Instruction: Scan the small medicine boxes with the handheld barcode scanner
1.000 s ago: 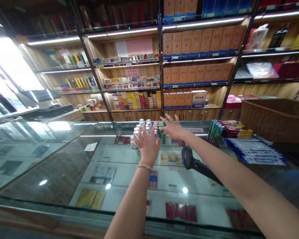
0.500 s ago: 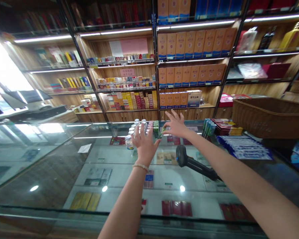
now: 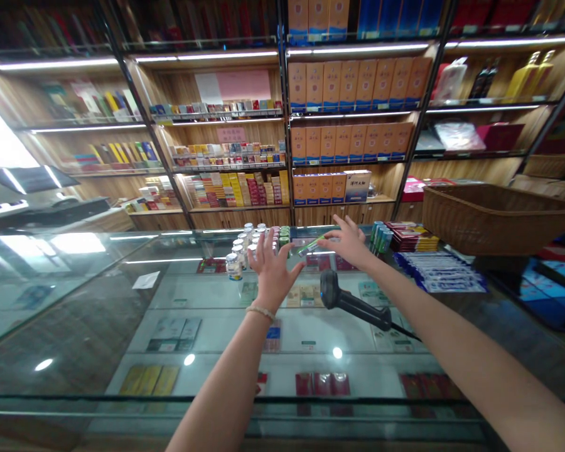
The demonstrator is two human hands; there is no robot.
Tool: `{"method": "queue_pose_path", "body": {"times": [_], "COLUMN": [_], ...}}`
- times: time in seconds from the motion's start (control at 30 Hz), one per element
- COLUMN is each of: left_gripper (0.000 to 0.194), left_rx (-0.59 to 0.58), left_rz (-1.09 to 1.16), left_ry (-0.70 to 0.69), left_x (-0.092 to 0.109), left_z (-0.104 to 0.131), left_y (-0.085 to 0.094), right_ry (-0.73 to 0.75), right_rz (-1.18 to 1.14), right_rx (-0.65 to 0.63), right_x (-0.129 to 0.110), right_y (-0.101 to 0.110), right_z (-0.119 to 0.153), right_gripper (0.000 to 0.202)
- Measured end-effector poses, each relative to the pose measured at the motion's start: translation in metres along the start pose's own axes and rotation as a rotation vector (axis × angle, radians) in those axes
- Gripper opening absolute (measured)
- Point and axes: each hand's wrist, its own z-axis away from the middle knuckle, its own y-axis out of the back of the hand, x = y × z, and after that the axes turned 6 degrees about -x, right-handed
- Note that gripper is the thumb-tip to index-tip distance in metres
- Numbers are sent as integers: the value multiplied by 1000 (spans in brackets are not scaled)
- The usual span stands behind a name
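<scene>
My left hand [image 3: 272, 270] is spread over the glass counter [image 3: 198, 326], just in front of several white-capped bottles [image 3: 234, 267] and a group of green packs [image 3: 284, 235]. It holds nothing. To its right, my right hand [image 3: 346, 242] has its thumb and fingers closed on one end of a slim green and clear pack [image 3: 311, 247], which points left toward the group. A black barcode scanner [image 3: 353, 301] lies on the glass nearer to me, below my right hand, its cable running right.
Blue-green cans [image 3: 381, 237], red packs [image 3: 412, 235] and blue-white sachets [image 3: 437, 272] stand or lie at the right, before a wicker basket [image 3: 489, 220]. A paper slip [image 3: 146, 280] lies left. Stocked shelves [image 3: 282, 116] line the back.
My right hand has moved right relative to the bottles, drawing the slim green pack away from the green group. My left hand stays spread beside them. The whole view has shifted slightly.
</scene>
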Motion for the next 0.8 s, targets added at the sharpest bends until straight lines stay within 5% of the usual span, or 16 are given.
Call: {"method": "queue_pose_path", "body": {"times": [0.43,0.8], "left_gripper": [22,20], "left_rx": [128,56], "left_rz": [28,41], "left_ry": [-89,-103], "left_x": [4,6], "left_z": [1,2], "left_y": [1,4], "right_ry": [-25,-24], "right_rz": [-110,-60], "right_rx": [11,9], "right_x": [2,14], "right_y": [-7,-11], "right_z": [18,24], "right_gripper": [38,41]}}
